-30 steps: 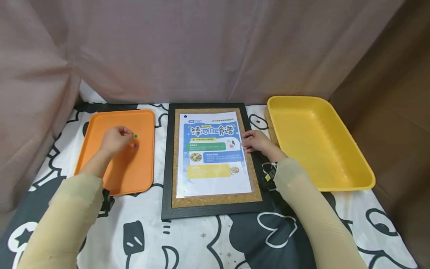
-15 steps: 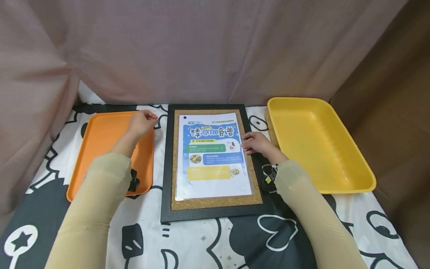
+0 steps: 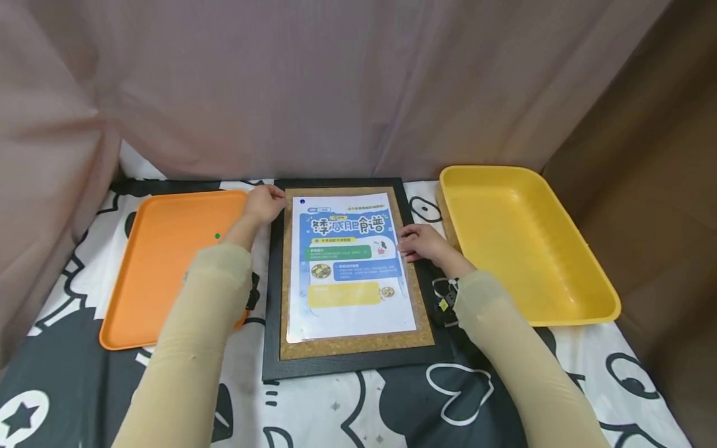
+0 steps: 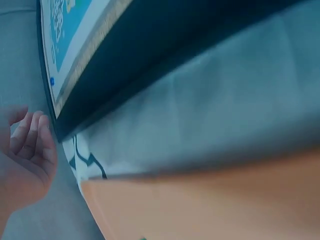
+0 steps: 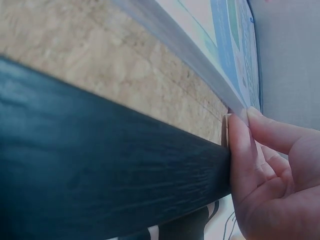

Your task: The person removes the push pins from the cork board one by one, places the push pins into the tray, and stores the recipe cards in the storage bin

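Note:
A laminated poster (image 3: 350,320) lies on a black-framed cork board (image 3: 358,359); a dark blue pushpin (image 3: 302,201) sits in its upper left corner. My right hand (image 3: 422,244) pinches the poster's right edge between thumb and forefinger, as the right wrist view shows. Over the board's upper left frame hovers my left hand (image 3: 265,204), fingertips drawn close together near the pinned corner. Whether something tiny is between them is not visible. One green dot-like pin (image 3: 217,236) lies on the orange tray (image 3: 162,261) beside the left forearm, which covers part of the tray.
To the right of the board stands a deep yellow bin (image 3: 526,242), close behind my right forearm. A patterned black-and-white cloth (image 3: 313,410) covers the table. Curtains (image 3: 269,93) hang along the back and sides.
My left hand has moved from the pins on the orange tray rightward and away from me to the board's upper left. The right hand stays at the poster's edge.

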The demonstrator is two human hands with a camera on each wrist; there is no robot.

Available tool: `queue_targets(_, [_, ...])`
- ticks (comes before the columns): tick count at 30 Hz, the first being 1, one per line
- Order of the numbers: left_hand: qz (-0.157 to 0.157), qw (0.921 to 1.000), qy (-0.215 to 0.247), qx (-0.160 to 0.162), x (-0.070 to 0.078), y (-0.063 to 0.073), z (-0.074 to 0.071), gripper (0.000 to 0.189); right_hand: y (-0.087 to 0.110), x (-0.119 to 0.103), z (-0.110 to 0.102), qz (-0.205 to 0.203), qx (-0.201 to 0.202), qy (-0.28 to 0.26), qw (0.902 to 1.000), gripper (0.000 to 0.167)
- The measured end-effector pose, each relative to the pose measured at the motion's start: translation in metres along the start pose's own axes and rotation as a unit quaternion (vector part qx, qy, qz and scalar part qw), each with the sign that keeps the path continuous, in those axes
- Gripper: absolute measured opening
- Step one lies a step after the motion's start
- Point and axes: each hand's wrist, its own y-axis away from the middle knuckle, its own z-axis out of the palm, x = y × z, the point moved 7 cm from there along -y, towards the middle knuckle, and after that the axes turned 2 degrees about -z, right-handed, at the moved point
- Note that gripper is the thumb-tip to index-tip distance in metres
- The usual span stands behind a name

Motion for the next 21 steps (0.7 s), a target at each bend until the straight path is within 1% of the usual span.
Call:
queue_targets(5, [-0.011,0.9998,-0.013,-0.011,0.003,-0.008,0.018,0.032,0.001,0.003,0.002,-0.001,0.000,-0.003,1.0000,0.042])
queue_targets(9, [-0.019,0.9986,-0.042,-0.027,0.002,-0.014,0.030,0.032,0.000,0.003,0.004,0.001,-0.001,-0.006,1.0000,0.042])
queue_targets(13, [-0.019,0.9972,-0.065,-0.031,0.005,-0.018,0.035,0.033,-0.001,0.002,0.003,-0.005,0.003,-0.006,1.0000,0.041])
queue_targets(18, [-0.021,0.9929,-0.112,-0.034,0.013,-0.021,0.038,0.037,0.000,0.000,0.001,-0.001,0.000,-0.001,1.0000,0.041])
queue_targets(21, [-0.027,0.9909,-0.127,-0.033,0.018,-0.021,0.040,0.035,-0.001,0.000,0.000,0.000,0.001,0.000,1.0000,0.041])
